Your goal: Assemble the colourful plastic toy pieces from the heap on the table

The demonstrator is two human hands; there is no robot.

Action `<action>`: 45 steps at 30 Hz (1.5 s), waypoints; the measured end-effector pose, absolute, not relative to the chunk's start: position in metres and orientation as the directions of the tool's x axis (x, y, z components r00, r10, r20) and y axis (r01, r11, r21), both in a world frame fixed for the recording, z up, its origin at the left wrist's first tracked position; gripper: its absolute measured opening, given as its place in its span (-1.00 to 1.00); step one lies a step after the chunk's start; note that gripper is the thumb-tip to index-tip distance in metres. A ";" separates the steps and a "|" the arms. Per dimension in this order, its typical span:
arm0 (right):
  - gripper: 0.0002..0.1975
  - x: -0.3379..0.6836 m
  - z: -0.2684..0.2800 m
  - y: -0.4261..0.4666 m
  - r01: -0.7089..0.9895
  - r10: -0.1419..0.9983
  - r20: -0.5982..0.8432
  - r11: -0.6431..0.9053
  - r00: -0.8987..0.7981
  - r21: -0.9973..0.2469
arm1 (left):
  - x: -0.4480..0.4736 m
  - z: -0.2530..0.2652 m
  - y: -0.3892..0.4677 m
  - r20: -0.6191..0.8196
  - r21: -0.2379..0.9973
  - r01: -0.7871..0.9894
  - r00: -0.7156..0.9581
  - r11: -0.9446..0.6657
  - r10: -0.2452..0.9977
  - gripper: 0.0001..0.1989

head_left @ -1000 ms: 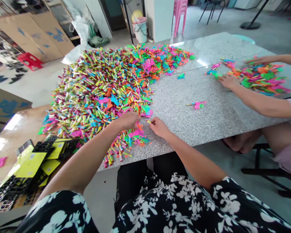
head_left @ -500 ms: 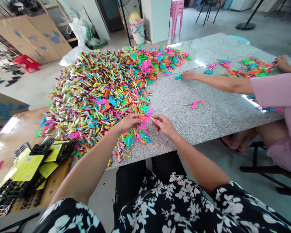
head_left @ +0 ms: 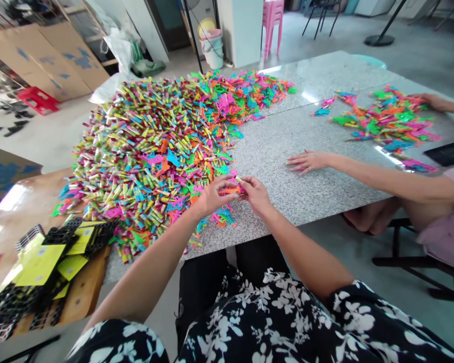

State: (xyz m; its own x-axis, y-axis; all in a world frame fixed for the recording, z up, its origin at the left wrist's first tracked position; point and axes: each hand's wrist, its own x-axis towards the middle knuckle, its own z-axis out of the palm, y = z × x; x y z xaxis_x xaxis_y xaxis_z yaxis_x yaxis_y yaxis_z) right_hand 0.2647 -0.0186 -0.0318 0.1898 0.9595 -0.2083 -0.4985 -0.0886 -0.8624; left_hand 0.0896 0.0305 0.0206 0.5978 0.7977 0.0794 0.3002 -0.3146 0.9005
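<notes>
Both of my hands meet over the near edge of a large mixed pile point(head_left: 147, 136) of small coloured tubes and plastic toy pistols. My left hand point(head_left: 215, 195) is closed on an orange toy pistol point(head_left: 230, 190), its fingers curled round it. Just to the right, my right hand point(head_left: 256, 195) pinches a small pale tube point(head_left: 238, 179) between thumb and fingers. Pink plastic shows between the hands, partly hidden by the fingers. Below them lie loose green, blue and orange toy pistols point(head_left: 224, 217) on the speckled stone table point(head_left: 272, 151).
At the right, a co-worker's hand point(head_left: 310, 161) lies spread on the table; the other hand point(head_left: 431, 101) touches a smaller pile of toy pistols point(head_left: 393, 118). Black plastic grids with yellow cards point(head_left: 41, 264) sit on a wooden table point(head_left: 85, 290) at left.
My hands have come closer together, the left moving right; an orange toy pistol now shows in it. The co-worker's near hand has moved to where a pink toy pistol lay, which is gone from there.
</notes>
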 end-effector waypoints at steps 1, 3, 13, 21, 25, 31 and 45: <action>-0.65 0.264 -0.032 -0.019 -0.465 0.961 -0.168 -0.048 0.221 -0.884 | 0.092 0.020 0.029 0.036 0.937 0.267 0.564 -0.224 0.825 -0.63; -0.64 0.261 -0.033 -0.021 -0.397 0.957 -0.094 0.023 0.275 -0.918 | 0.096 0.017 0.027 -0.057 0.981 0.190 0.445 -0.031 0.894 -0.54; -0.63 0.274 -0.025 -0.031 -0.295 0.981 -0.015 0.044 0.195 -0.954 | 0.088 0.021 0.038 -0.343 0.926 -0.031 0.349 0.377 0.872 -0.49; -0.69 0.285 -0.024 -0.031 -0.290 0.990 -0.045 -0.005 0.130 -0.957 | 0.088 0.025 0.038 -0.314 0.933 -0.036 0.403 0.357 0.860 -0.43; -0.65 0.285 -0.026 -0.031 -0.363 0.987 -0.050 0.007 0.150 -0.932 | 0.089 0.027 0.036 -0.304 0.943 0.010 0.427 0.332 0.851 -0.45; -0.62 0.282 -0.030 -0.035 -0.382 0.994 -0.053 -0.011 0.099 -0.924 | 0.092 0.027 0.036 -0.279 0.954 0.021 0.431 0.300 0.858 -0.46; -0.57 0.283 -0.031 -0.039 -0.442 0.986 -0.064 0.010 0.153 -0.897 | 0.092 0.026 0.042 -0.280 0.960 0.110 0.441 0.259 0.853 -0.52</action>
